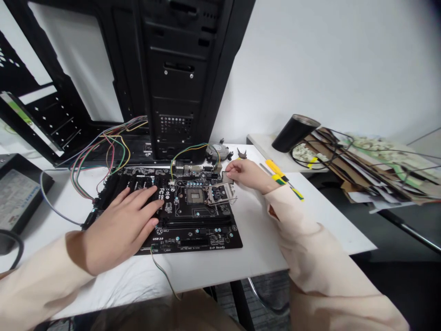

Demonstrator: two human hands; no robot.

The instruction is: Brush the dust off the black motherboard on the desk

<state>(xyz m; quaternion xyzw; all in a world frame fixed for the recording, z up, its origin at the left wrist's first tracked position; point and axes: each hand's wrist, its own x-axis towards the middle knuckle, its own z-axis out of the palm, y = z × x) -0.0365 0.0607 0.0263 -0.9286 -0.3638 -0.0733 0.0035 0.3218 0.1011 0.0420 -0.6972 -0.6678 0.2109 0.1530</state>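
Note:
A black motherboard [213, 239] lies flat on the white table. My left hand [120, 225] rests over its left part, fingers stretched and spread, gripping nothing. At the board's far right corner my right hand [246, 174] is closed in a pinch on a small, flat, square piece that looks like a processor chip [227, 177]; the fingertips partly cover it. The processor socket [196, 196] lies uncovered in the board's middle, with its metal load frame [220, 193] raised beside it, just below my right hand.
Behind the board stands an open black computer case [179, 101]. Coloured wires [113, 142] run from it to the board. A CPU cooler [218, 151], pliers [241, 154] and yellow-green screwdrivers [277, 172] lie beyond my right hand. A black cup [292, 133] and stacked cardboard [330, 161] are farther right; a power supply [17, 197] is left.

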